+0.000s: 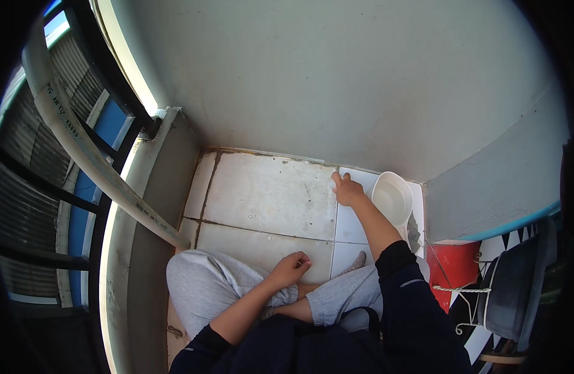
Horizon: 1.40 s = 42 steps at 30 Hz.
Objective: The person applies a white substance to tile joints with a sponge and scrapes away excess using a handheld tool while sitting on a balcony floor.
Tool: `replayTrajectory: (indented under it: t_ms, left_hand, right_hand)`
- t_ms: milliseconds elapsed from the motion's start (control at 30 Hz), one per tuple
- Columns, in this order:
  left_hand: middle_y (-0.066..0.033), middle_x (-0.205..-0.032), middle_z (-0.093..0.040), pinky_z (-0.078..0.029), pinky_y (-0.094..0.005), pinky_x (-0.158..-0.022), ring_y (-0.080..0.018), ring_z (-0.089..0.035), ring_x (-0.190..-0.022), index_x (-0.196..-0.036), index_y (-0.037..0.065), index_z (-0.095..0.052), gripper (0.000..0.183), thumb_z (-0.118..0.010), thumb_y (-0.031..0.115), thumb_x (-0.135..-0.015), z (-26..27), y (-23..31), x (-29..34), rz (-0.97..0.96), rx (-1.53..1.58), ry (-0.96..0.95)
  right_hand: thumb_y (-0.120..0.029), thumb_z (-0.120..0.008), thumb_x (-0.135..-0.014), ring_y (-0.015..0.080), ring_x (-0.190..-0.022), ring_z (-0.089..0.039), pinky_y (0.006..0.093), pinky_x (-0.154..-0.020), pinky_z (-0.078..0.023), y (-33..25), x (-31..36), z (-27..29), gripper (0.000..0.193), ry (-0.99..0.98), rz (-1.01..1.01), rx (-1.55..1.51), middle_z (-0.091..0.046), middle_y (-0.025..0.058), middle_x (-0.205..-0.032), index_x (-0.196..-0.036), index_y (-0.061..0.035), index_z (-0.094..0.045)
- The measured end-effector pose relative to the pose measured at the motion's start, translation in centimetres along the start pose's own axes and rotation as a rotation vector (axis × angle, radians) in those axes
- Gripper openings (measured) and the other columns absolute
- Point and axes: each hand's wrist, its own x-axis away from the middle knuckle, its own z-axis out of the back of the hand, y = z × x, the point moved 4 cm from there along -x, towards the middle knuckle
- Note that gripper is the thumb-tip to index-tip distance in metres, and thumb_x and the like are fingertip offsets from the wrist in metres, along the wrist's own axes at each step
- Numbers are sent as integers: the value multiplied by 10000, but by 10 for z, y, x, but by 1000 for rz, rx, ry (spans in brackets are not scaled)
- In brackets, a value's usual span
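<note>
My right hand reaches forward to the seam between a worn off-white floor tile and a cleaner, whiter tile. Its fingers are bent down at the seam, and whatever they may hold is too small to make out. Over my crossed legs, my left hand hovers with the fingers curled in; anything inside them is hidden. Just right of my right forearm stands a white plastic dipper with pale contents. Beside the dipper lies a grey, rough-looking patch or lump, partly behind my forearm.
A grey wall closes off the far side. On the left are a low ledge, black railings and a slanting pale pipe. To the right sit a red object and a dark pot in a white metal stand.
</note>
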Motion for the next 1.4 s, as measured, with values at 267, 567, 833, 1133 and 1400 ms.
replayTrajectory:
  t_ms: [267,567,833,1133,1400]
  left_hand:
    - [-121,-782,-596,-458,-305,-654,-197,-566,-694,-871,-3,-561,229,-560,222,-833,4,-2,6,-19,-19,18]
    - [-124,-796,-597,-457,-311,-666,-203,-569,-707,-865,-6,-563,233,-557,225,-832,-3,2,-1,-20,-2,-12]
    - [-113,-808,-594,-455,-306,-676,-191,-560,-717,-880,1,-565,248,-556,244,-833,1,-7,4,-18,-27,-15]
    - [-124,-815,-597,-458,-317,-683,-208,-568,-728,-880,1,-567,260,-557,256,-830,0,-1,0,-33,-84,-30]
    - [-161,-819,-603,-465,-341,-688,-265,-585,-742,-852,-20,-574,278,-563,256,-817,1,-3,0,-60,-98,-49]
  right_hand:
    - [-275,-456,-875,343,-867,-572,423,-718,-470,-30,66,-33,341,-178,251,154,-428,196,-1083,-1165,-155,-322]
    - [-262,-444,-881,333,-909,-567,410,-735,-466,-3,-18,6,314,103,-89,-13,-422,204,-1093,-1148,-156,-317]
    - [-287,-439,-881,342,-904,-565,424,-732,-467,-24,52,-24,326,-148,156,99,-415,208,-1102,-1154,-160,-315]
    - [-262,-484,-857,350,-839,-576,420,-700,-475,-15,27,-20,331,20,11,-34,-414,211,-1064,-1132,-165,-326]
    - [-235,-543,-810,355,-866,-552,430,-758,-450,-20,48,5,357,-8,70,-196,-415,201,-1041,-1122,-165,-385]
